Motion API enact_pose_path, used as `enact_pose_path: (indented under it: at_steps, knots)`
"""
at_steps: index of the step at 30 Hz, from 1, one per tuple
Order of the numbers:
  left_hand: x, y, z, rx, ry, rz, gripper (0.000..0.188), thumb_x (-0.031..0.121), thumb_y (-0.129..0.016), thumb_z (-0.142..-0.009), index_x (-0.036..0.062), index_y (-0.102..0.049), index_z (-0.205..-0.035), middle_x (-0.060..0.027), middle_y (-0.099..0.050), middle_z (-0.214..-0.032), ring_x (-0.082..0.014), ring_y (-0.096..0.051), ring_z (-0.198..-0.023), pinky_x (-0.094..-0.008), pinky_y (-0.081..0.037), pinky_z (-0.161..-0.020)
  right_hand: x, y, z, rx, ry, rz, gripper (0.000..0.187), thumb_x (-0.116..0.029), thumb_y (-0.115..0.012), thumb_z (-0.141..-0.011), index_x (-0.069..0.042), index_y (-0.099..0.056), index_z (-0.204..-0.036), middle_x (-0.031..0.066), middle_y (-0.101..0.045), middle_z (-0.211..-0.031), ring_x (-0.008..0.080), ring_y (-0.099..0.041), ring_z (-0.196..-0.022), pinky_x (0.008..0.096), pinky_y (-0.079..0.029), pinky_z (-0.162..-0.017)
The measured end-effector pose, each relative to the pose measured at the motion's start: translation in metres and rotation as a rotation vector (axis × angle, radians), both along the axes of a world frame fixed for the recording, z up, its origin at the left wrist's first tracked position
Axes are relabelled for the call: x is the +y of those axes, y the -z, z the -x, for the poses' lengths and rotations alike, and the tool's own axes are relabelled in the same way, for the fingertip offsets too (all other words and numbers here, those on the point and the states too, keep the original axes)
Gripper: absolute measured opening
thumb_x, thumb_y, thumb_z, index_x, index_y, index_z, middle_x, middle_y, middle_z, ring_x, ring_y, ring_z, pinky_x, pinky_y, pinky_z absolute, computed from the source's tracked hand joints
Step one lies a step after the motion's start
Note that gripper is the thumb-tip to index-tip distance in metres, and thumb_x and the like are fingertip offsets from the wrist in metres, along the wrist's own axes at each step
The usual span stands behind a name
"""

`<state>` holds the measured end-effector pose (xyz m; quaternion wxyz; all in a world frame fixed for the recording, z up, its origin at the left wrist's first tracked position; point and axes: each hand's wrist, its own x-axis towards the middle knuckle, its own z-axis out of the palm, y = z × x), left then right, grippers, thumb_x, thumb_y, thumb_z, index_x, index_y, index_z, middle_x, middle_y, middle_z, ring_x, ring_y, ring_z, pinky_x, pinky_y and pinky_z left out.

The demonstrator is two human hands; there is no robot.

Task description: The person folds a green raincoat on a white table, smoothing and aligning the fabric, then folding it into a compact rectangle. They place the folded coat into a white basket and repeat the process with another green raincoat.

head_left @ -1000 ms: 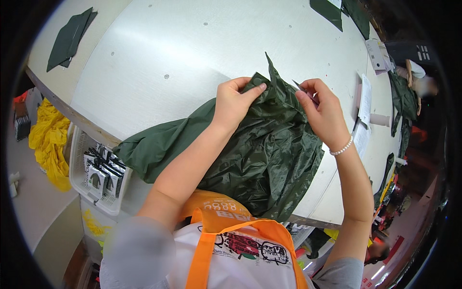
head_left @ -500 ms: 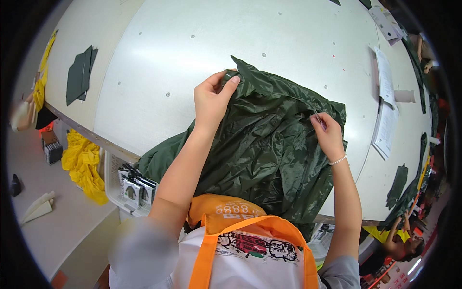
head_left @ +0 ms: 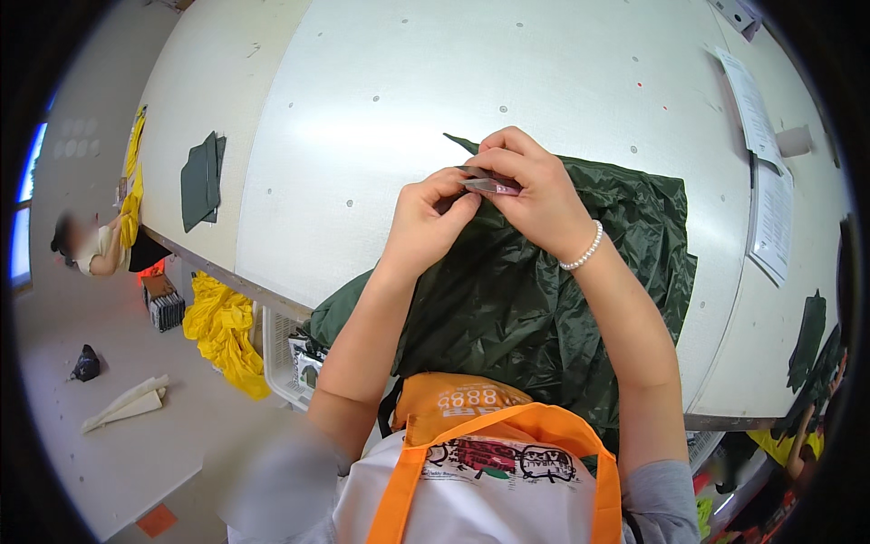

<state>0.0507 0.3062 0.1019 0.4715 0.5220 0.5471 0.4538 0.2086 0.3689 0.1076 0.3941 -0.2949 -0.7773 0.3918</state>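
Note:
Spread over the table's near part and down towards my apron lies a shiny dark green garment (head_left: 517, 299), creased all over. At its upper left edge my left hand (head_left: 424, 222) pinches the fabric between thumb and fingers. My right hand (head_left: 542, 190) is right beside it, closed around small thread snips (head_left: 491, 186) with a pinkish part. The metal blades point left, towards the left fingertips and the pinched edge. My fingers hide most of that edge, so I cannot tell whether the blades touch it.
Flat dark green pieces (head_left: 201, 186) lie on the pale table (head_left: 353, 82) at the left. Printed sheets (head_left: 770, 218) and a grey roll (head_left: 795, 140) are at the right. Below the left edge are a white crate (head_left: 275, 358) and yellow fabric (head_left: 217, 331). Another person (head_left: 104, 254) is farther left.
My right hand has come left across the garment with the snips, up beside my left hand. My left hand still pinches the fabric edge. The whole view has shifted.

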Motion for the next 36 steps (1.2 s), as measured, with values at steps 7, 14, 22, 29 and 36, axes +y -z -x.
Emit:
enact_pose_path:
  at_steps: [7,14,22,29,36]
  knots:
    - [-0.005,-0.001,-0.006,-0.243,-0.122,0.212,0.018,0.008,-0.060,-0.089,-0.0057,-0.067,-0.098,-0.0037,-0.067,-0.087,-0.0066,-0.058,-0.079,-0.0211,-0.046,-0.073,0.004,-0.005,-0.001,0.057,0.228,0.123,0.004,-0.004,-0.061,-0.081,-0.002,-0.059,-0.084,0.0074,-0.058,-0.080,0.0160,-0.056,-0.064,0.0279,-0.046,-0.057]
    - [-0.006,0.001,-0.003,-0.232,-0.134,0.199,0.020,0.009,-0.059,-0.089,-0.0062,-0.066,-0.101,-0.0041,-0.067,-0.087,-0.0055,-0.058,-0.075,-0.0193,-0.047,-0.068,-0.010,-0.007,-0.014,-0.017,0.231,0.234,0.015,-0.011,-0.066,-0.082,0.001,-0.060,-0.090,0.0043,-0.055,-0.078,0.0104,-0.047,-0.062,0.0240,-0.040,-0.056]
    - [-0.008,-0.007,-0.013,0.111,-0.127,0.096,0.019,0.008,-0.060,-0.088,-0.0068,-0.068,-0.096,0.0003,-0.065,-0.077,-0.0023,-0.052,-0.069,-0.0177,-0.042,-0.060,-0.012,-0.012,-0.001,-0.201,0.170,-0.086,0.013,0.001,-0.062,-0.076,-0.003,-0.059,-0.088,0.0103,-0.055,-0.086,0.0242,-0.059,-0.069,0.0308,-0.047,-0.059]
    - [-0.003,-0.003,-0.012,-0.076,-0.188,0.103,0.019,0.011,-0.060,-0.086,-0.0068,-0.067,-0.084,0.0051,-0.052,-0.059,-0.0010,-0.038,-0.054,-0.0205,-0.029,-0.047,-0.019,-0.007,-0.008,-0.056,0.372,0.054,0.022,-0.016,-0.062,-0.087,-0.003,-0.052,-0.101,0.0120,-0.055,-0.096,0.0274,-0.061,-0.076,0.0325,-0.050,-0.067]
    - [-0.003,-0.006,-0.014,-0.040,-0.170,0.112,0.019,0.010,-0.060,-0.087,-0.0075,-0.067,-0.091,0.0008,-0.060,-0.071,-0.0025,-0.048,-0.063,-0.0189,-0.038,-0.054,-0.028,0.000,-0.014,-0.234,0.287,-0.095,0.019,-0.018,-0.062,-0.086,-0.004,-0.054,-0.095,0.0081,-0.057,-0.091,0.0250,-0.061,-0.068,0.0321,-0.049,-0.059]
